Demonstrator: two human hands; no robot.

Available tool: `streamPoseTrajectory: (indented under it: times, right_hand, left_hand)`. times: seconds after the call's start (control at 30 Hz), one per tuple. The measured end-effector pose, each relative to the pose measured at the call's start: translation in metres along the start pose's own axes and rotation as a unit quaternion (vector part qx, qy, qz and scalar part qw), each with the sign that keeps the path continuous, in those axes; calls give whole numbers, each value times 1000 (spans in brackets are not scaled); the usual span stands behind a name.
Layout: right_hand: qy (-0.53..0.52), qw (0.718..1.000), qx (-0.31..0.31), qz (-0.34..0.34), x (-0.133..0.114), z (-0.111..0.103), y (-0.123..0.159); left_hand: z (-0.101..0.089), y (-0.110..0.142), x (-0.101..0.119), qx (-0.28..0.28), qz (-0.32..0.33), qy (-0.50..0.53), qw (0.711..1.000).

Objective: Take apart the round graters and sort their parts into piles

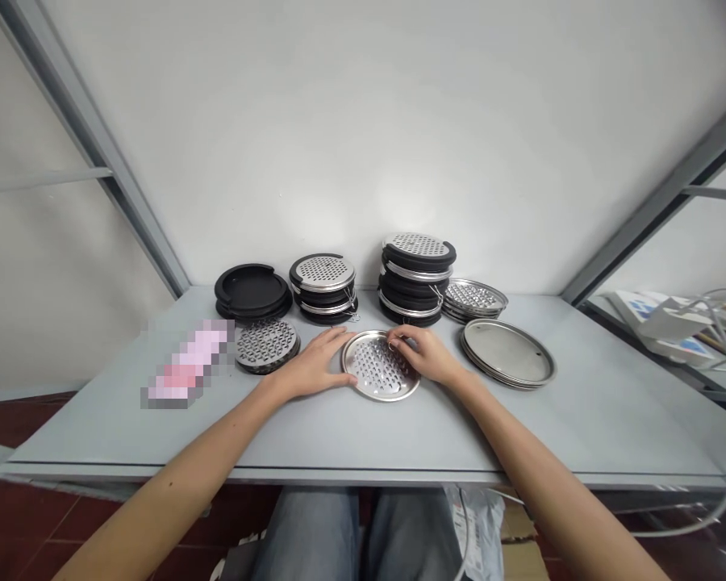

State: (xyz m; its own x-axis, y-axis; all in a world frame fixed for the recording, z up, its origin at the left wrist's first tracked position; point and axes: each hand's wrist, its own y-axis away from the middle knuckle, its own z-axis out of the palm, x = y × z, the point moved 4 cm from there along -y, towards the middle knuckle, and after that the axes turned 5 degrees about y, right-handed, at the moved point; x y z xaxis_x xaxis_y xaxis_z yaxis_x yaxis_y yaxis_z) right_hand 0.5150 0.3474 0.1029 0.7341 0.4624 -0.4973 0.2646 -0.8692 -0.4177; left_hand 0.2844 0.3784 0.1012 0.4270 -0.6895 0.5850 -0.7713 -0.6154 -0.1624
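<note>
Nearest us, our left forearm and right forearm reach in to mid-frame. Left hand lies open, fingertips on the perforated steel disc, seemingly bracing it; right hand curls over its rim, pinch unclear. Behind, black-and-steel stacks stand upper centre; a pixelated pink object at left defies reading.

A pink object is pixelated; fingers partly hide a perforated steel disc.

Grey table against white wall; steel frame bars; dark red tile floor
</note>
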Motion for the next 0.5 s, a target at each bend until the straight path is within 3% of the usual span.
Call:
streamPoseTrajectory:
  times: [0.17, 0.33, 0.5]
  right_hand:
    - [11, 998, 20, 65, 12, -4, 1]
    - [48, 995, 41, 82, 14, -10, 3]
    - [12, 997, 3, 81, 12, -5, 4]
  left_hand:
    - [-5, -3, 5, 111, 52, -49, 991]
    - [0, -3, 4, 75, 14, -57, 995]
    - [4, -4, -1, 70, 3, -42, 997]
